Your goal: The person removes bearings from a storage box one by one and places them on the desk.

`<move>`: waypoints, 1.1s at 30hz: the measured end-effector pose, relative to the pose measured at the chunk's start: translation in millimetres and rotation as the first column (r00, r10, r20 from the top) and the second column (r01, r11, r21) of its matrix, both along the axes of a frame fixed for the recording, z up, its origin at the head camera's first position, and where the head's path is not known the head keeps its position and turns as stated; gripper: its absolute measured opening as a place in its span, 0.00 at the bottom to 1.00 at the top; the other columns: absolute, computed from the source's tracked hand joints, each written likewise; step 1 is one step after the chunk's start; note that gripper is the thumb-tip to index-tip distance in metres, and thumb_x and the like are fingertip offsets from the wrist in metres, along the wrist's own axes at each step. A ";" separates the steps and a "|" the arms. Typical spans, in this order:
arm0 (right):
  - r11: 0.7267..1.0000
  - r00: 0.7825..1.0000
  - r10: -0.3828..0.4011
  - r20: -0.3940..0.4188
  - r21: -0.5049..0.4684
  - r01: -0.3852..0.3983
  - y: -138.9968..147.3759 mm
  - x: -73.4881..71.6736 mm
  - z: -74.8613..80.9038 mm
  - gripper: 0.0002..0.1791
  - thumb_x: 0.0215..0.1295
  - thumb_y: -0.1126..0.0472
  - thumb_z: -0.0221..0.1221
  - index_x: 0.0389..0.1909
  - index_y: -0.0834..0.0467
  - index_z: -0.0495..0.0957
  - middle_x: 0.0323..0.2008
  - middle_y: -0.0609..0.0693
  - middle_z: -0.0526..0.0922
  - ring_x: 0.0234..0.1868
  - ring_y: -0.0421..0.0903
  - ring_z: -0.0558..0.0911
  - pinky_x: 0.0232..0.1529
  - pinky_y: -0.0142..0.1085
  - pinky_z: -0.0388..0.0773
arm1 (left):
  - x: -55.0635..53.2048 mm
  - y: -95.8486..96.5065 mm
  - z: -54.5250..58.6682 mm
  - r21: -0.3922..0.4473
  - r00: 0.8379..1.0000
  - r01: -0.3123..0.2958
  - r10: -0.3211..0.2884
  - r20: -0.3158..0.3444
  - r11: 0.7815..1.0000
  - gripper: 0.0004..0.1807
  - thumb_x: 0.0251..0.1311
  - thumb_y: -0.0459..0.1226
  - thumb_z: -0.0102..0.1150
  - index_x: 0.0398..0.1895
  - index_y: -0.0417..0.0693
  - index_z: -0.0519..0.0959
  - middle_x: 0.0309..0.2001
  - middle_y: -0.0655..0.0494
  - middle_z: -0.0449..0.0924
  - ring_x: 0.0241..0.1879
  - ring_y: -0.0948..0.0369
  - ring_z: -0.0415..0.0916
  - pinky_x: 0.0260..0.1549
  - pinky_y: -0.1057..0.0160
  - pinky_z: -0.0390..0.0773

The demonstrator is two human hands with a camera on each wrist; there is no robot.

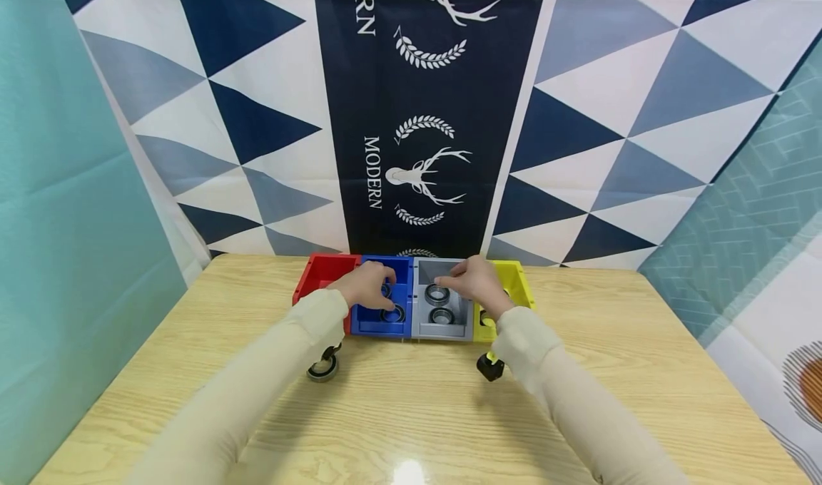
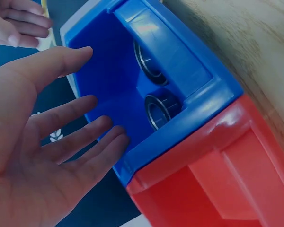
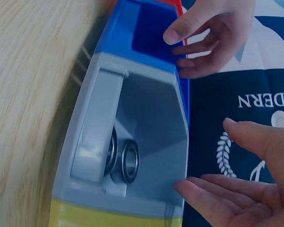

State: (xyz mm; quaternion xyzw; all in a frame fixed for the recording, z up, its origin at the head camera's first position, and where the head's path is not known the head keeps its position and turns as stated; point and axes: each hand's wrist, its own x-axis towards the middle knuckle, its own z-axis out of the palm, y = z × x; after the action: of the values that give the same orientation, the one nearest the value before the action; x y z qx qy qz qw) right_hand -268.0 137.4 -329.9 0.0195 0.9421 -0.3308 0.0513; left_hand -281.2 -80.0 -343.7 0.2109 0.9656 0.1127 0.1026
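Note:
My left hand (image 1: 369, 285) is over the blue bin (image 1: 382, 327), fingers spread and nothing in them. Inside that bin lie two ring-shaped ball bearings, one (image 2: 162, 109) beside the other (image 2: 150, 64), near its low front wall. Above the grey bin (image 1: 459, 332) is my right hand (image 1: 477, 283), with thumb and fingers apart and empty in the right wrist view. Two bearings sit in the grey bin, a rear one (image 1: 437, 294) and a front one (image 1: 442, 316). Both hands stay at the bins' back rims in the wrist views.
A red bin (image 1: 319, 271) adjoins the blue one on the left; a yellow bin (image 1: 521, 285) with dark rings inside closes the row at the right. On the wooden table (image 1: 398, 406), a bearing-like ring (image 1: 322, 369) shows below my left sleeve. Patterned cloth (image 1: 270, 114) hangs behind the bins.

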 end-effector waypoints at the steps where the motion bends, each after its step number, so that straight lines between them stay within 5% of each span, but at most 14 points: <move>1: 1.000 0.999 -0.010 -0.036 0.010 0.010 2.2 -0.1 0.1 0.29 0.58 0.49 0.66 0.54 0.65 0.78 0.54 0.62 0.81 0.50 0.54 0.82 0.51 0.42 0.81 | -1.2 1.0 -1.1 -0.001 1.000 -0.002 0.002 0.008 1.000 0.25 0.55 0.44 0.67 0.56 0.46 0.76 0.58 0.46 0.77 0.55 0.53 0.73 0.55 0.53 0.78; 3: 0.999 0.994 -0.023 -0.105 0.042 0.028 6.8 -0.2 -0.1 0.30 0.57 0.50 0.66 0.54 0.67 0.77 0.54 0.63 0.81 0.50 0.54 0.81 0.51 0.43 0.81 | -3.2 3.3 -2.7 0.001 1.000 -0.005 0.005 0.030 1.000 0.24 0.55 0.44 0.66 0.55 0.46 0.77 0.58 0.46 0.77 0.53 0.53 0.74 0.55 0.53 0.78; 6: 0.995 0.990 -0.048 -0.135 0.079 0.059 13.7 -2.3 -3.1 0.20 0.56 0.53 0.68 0.37 0.68 0.80 0.30 0.60 0.81 0.31 0.49 0.78 0.36 0.36 0.80 | -6.0 7.9 -4.4 -0.005 0.998 -0.010 0.011 0.062 1.000 0.24 0.54 0.44 0.66 0.54 0.47 0.77 0.58 0.47 0.77 0.51 0.54 0.75 0.55 0.52 0.78; 9: 0.991 0.993 -0.055 -0.105 0.117 0.068 19.5 -3.0 -7.8 0.19 0.53 0.54 0.69 0.20 0.61 0.71 0.14 0.49 0.62 0.18 0.43 0.65 0.21 0.31 0.65 | -7.2 12.2 -5.5 -0.016 0.996 -0.020 0.021 0.090 1.000 0.23 0.54 0.45 0.67 0.53 0.47 0.77 0.58 0.48 0.77 0.50 0.55 0.75 0.54 0.51 0.78; 10: 0.990 0.995 -0.053 -0.085 0.129 0.064 20.9 -3.5 -9.7 0.23 0.53 0.53 0.70 0.16 0.58 0.66 0.14 0.46 0.55 0.16 0.42 0.61 0.20 0.31 0.59 | -7.4 13.4 -5.9 -0.019 0.995 -0.023 0.025 0.100 1.000 0.24 0.54 0.45 0.67 0.53 0.47 0.77 0.58 0.48 0.77 0.50 0.55 0.75 0.54 0.50 0.78; 16: 0.991 0.999 -0.036 -0.027 0.125 0.039 27.6 -5.6 -20.9 0.30 0.53 0.53 0.69 0.09 0.53 0.56 0.10 0.42 0.53 0.13 0.39 0.57 0.18 0.28 0.57 | -9.3 20.1 -11.3 -0.042 0.990 -0.037 0.043 0.134 0.998 0.31 0.53 0.45 0.66 0.61 0.45 0.73 0.60 0.50 0.76 0.55 0.56 0.73 0.58 0.52 0.76; 22: 0.999 0.997 -0.040 0.060 0.030 0.038 34.6 -8.8 -23.0 0.28 0.54 0.58 0.68 0.07 0.54 0.60 0.07 0.43 0.62 0.15 0.42 0.80 0.27 0.32 0.81 | -10.0 26.2 -13.2 -0.088 0.988 -0.050 0.062 0.142 0.995 0.37 0.52 0.45 0.66 0.66 0.45 0.69 0.64 0.51 0.73 0.58 0.57 0.72 0.61 0.53 0.74; 27: 0.999 0.993 -0.034 0.113 0.012 0.033 37.6 -12.0 -20.8 0.23 0.55 0.58 0.67 0.09 0.56 0.65 0.11 0.47 0.72 0.18 0.42 0.82 0.32 0.35 0.83 | -10.5 30.1 -13.6 -0.126 0.987 -0.047 0.065 0.144 0.991 0.33 0.52 0.45 0.67 0.62 0.46 0.73 0.58 0.51 0.78 0.50 0.58 0.74 0.59 0.55 0.75; 33: 0.999 0.989 -0.035 0.140 0.022 0.033 38.3 -15.1 -20.8 0.20 0.53 0.58 0.68 0.11 0.57 0.69 0.11 0.47 0.73 0.16 0.40 0.81 0.33 0.35 0.83 | -10.2 33.9 -14.1 -0.169 0.983 -0.087 0.112 0.143 0.982 0.27 0.51 0.44 0.68 0.55 0.46 0.77 0.53 0.51 0.79 0.44 0.58 0.72 0.52 0.57 0.77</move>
State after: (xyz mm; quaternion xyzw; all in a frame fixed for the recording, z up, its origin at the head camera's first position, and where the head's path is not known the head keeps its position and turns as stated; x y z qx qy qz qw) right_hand -283.1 175.7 -350.7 0.0593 0.9389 -0.3202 0.1118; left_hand -291.4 -46.2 -357.7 0.1441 0.9702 0.0544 0.1868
